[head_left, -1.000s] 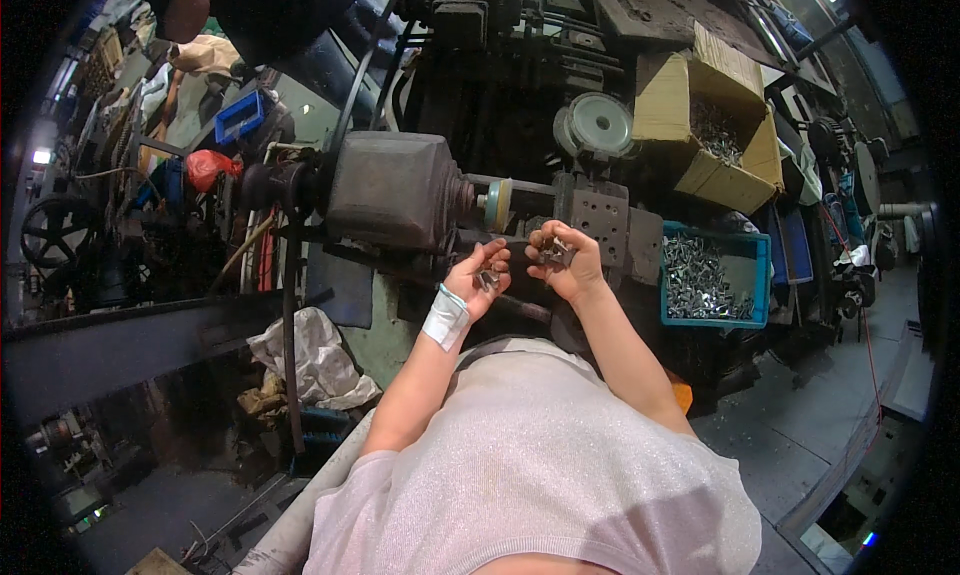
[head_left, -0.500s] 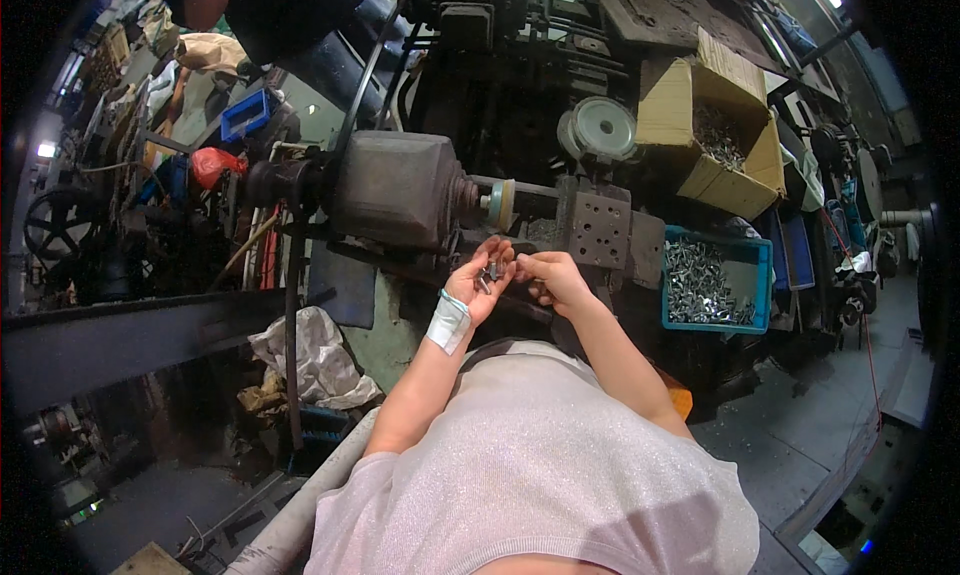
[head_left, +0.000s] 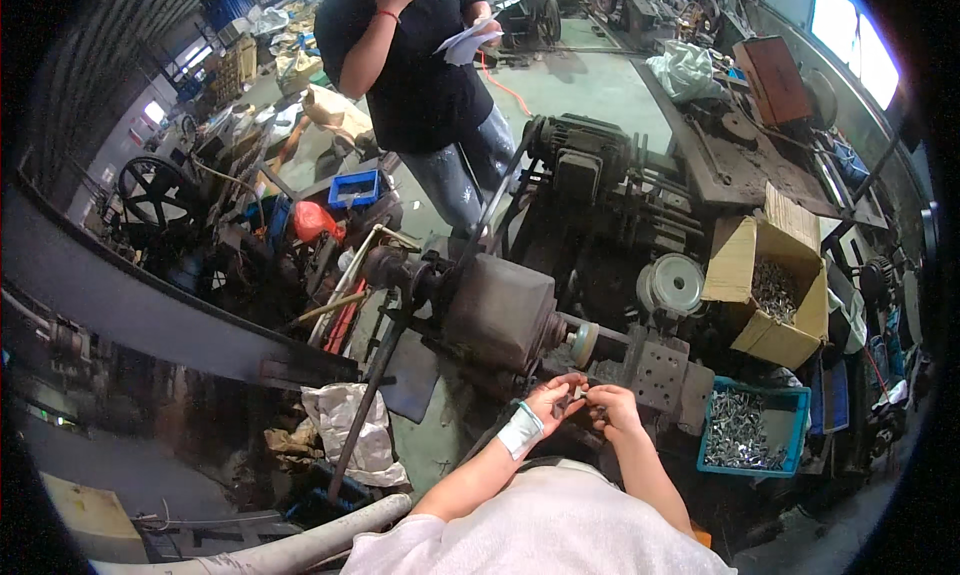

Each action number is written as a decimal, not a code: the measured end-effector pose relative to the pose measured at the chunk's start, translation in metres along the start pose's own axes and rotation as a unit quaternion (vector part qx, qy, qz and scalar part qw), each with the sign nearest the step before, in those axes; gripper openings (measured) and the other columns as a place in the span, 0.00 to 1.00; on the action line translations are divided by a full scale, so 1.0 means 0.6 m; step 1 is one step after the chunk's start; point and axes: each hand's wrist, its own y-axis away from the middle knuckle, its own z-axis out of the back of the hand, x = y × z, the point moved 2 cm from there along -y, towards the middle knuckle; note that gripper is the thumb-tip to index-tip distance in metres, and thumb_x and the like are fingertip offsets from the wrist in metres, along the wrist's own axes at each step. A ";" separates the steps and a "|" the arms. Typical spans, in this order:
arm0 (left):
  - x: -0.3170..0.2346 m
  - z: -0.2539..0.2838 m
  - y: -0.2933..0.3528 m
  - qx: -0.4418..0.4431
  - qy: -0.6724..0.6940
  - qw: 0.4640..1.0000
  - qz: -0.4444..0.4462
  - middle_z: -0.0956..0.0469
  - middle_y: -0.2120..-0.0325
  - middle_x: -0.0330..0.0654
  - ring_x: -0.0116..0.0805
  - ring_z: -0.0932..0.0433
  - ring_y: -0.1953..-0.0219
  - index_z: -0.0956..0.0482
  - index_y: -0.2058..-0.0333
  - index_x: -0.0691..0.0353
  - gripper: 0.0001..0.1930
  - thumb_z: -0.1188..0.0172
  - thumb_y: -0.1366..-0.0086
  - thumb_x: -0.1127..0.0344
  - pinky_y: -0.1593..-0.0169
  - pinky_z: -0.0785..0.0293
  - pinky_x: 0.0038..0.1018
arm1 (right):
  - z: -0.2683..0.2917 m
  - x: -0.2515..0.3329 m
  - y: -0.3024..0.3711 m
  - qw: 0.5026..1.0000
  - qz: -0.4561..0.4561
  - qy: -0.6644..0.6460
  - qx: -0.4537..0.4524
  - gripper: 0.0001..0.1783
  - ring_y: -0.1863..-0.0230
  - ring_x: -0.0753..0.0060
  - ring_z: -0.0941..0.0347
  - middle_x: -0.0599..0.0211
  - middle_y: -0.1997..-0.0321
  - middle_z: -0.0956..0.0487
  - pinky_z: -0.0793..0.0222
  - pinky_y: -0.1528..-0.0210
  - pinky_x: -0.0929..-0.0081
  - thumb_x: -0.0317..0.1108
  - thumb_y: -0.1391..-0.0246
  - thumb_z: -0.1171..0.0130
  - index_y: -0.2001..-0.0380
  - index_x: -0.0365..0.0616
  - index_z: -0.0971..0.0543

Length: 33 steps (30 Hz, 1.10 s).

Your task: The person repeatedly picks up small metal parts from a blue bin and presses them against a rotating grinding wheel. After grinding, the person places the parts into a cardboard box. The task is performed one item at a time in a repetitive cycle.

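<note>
My left hand (head_left: 546, 407), with a white wrap at the wrist, is turned palm up, its fingers curled round a few small metal parts (head_left: 566, 403). Close against it, my right hand (head_left: 616, 409) has its thumb and fingers pinched together at the left fingertips. What the right fingers hold is too small to make out. Both hands are just in front of a dark lathe-like machine (head_left: 500, 310). Beyond them, a round pale wheel (head_left: 584, 345) sits on its spindle. To the right of the wheel is a steel block with holes (head_left: 655, 373).
A teal crate (head_left: 803, 430) holds many shiny metal parts on the right. Behind it stands an open cardboard box (head_left: 735, 260) of small parts. Another person (head_left: 425, 85) with papers stands beyond the machine. A dark upright bar (head_left: 370, 415) and white sack (head_left: 350, 430) are at left.
My view has tilted up and left, bringing the other person's upper body into sight. My left fingers have curled more over the parts, and the two hands are closer together.
</note>
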 end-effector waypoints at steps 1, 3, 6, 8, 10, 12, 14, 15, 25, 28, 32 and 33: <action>-0.003 -0.003 0.002 -0.018 -0.059 0.998 0.009 0.28 0.60 0.39 0.30 0.29 0.59 0.29 0.59 0.58 0.11 0.53 0.40 0.67 0.59 0.29 0.27 | 0.009 0.001 -0.006 0.999 0.048 0.020 0.010 0.04 0.86 0.81 0.38 0.71 0.86 0.30 0.46 0.87 0.83 0.25 0.63 0.43 0.78 0.38 0.26; -0.006 -0.012 0.011 -0.051 -0.153 0.986 0.032 0.26 0.65 0.36 0.22 0.29 0.66 0.27 0.61 0.58 0.11 0.47 0.42 0.64 0.65 0.31 0.19 | 0.014 0.002 -0.016 0.983 0.134 0.122 -0.025 0.05 0.88 0.82 0.39 0.72 0.87 0.31 0.49 0.88 0.84 0.25 0.65 0.43 0.79 0.38 0.25; -0.010 -0.025 0.014 -0.054 -0.418 0.906 -0.049 0.25 0.72 0.33 0.19 0.30 0.73 0.26 0.63 0.60 0.11 0.43 0.45 0.64 0.72 0.34 0.16 | 0.006 0.015 -0.006 0.943 0.227 0.238 -0.057 0.06 0.85 0.85 0.37 0.72 0.85 0.29 0.44 0.85 0.84 0.27 0.66 0.42 0.80 0.35 0.24; -0.010 -0.029 0.012 -0.062 -0.403 0.909 -0.085 0.26 0.78 0.31 0.17 0.34 0.80 0.25 0.65 0.61 0.11 0.41 0.48 0.66 0.78 0.37 0.15 | -0.003 0.020 -0.001 0.902 0.304 0.298 -0.076 0.07 0.83 0.85 0.37 0.73 0.85 0.29 0.41 0.82 0.85 0.28 0.66 0.42 0.79 0.35 0.24; -0.014 -0.025 0.006 -0.063 -0.418 0.902 -0.090 0.26 0.79 0.31 0.16 0.34 0.81 0.25 0.65 0.61 0.10 0.41 0.48 0.67 0.79 0.37 0.15 | -0.006 0.022 0.003 0.893 0.322 0.304 -0.082 0.07 0.82 0.86 0.37 0.75 0.85 0.29 0.40 0.79 0.85 0.28 0.66 0.42 0.79 0.36 0.24; -0.013 -0.025 0.006 -0.057 -0.403 0.908 -0.099 0.27 0.80 0.30 0.16 0.36 0.83 0.24 0.67 0.62 0.08 0.41 0.48 0.68 0.80 0.39 0.14 | -0.005 0.017 -0.003 0.886 0.354 0.287 -0.089 0.07 0.82 0.86 0.37 0.75 0.85 0.29 0.41 0.79 0.85 0.28 0.66 0.42 0.80 0.36 0.24; -0.007 -0.012 0.000 -0.060 -0.405 0.907 -0.099 0.28 0.81 0.29 0.15 0.37 0.83 0.24 0.68 0.62 0.07 0.42 0.48 0.69 0.81 0.40 0.15 | -0.006 0.014 -0.004 0.907 0.345 0.233 -0.070 0.07 0.82 0.87 0.38 0.76 0.84 0.29 0.42 0.81 0.86 0.28 0.63 0.42 0.77 0.37 0.23; -0.005 -0.007 -0.005 -0.069 -0.422 0.895 -0.122 0.28 0.81 0.29 0.15 0.37 0.84 0.25 0.69 0.62 0.06 0.42 0.48 0.69 0.82 0.42 0.15 | -0.005 0.010 -0.013 0.921 0.327 0.200 -0.065 0.07 0.83 0.87 0.38 0.76 0.84 0.29 0.43 0.81 0.86 0.28 0.62 0.42 0.76 0.37 0.23; -0.018 -0.028 -0.005 -0.074 -0.417 0.903 -0.076 0.26 0.81 0.31 0.17 0.35 0.82 0.24 0.73 0.64 0.06 0.44 0.46 0.68 0.79 0.39 0.17 | 0.009 -0.015 -0.053 0.960 0.270 0.065 -0.039 0.08 0.82 0.85 0.36 0.71 0.79 0.26 0.42 0.82 0.87 0.27 0.58 0.43 0.72 0.34 0.23; -0.004 -0.004 -0.010 -0.067 -0.368 0.926 -0.041 0.28 0.82 0.31 0.17 0.35 0.82 0.25 0.74 0.63 0.06 0.44 0.45 0.67 0.79 0.39 0.17 | 0.007 -0.015 -0.044 0.972 0.218 0.087 -0.019 0.08 0.82 0.84 0.35 0.70 0.80 0.26 0.41 0.82 0.87 0.28 0.58 0.42 0.73 0.33 0.24; 0.006 0.020 -0.024 -0.072 -0.453 0.881 -0.117 0.28 0.82 0.30 0.17 0.35 0.80 0.25 0.75 0.63 0.07 0.44 0.46 0.65 0.78 0.38 0.18 | 0.000 -0.012 -0.045 0.972 0.194 0.111 -0.068 0.09 0.85 0.85 0.36 0.71 0.83 0.27 0.44 0.84 0.88 0.30 0.58 0.43 0.75 0.33 0.24; 0.002 0.015 -0.022 -0.069 -0.473 0.870 -0.120 0.27 0.81 0.30 0.17 0.35 0.79 0.24 0.73 0.63 0.07 0.43 0.47 0.65 0.76 0.37 0.18 | 0.003 -0.007 -0.041 0.972 0.194 0.122 -0.057 0.09 0.85 0.84 0.36 0.71 0.83 0.27 0.44 0.85 0.87 0.30 0.58 0.43 0.75 0.33 0.24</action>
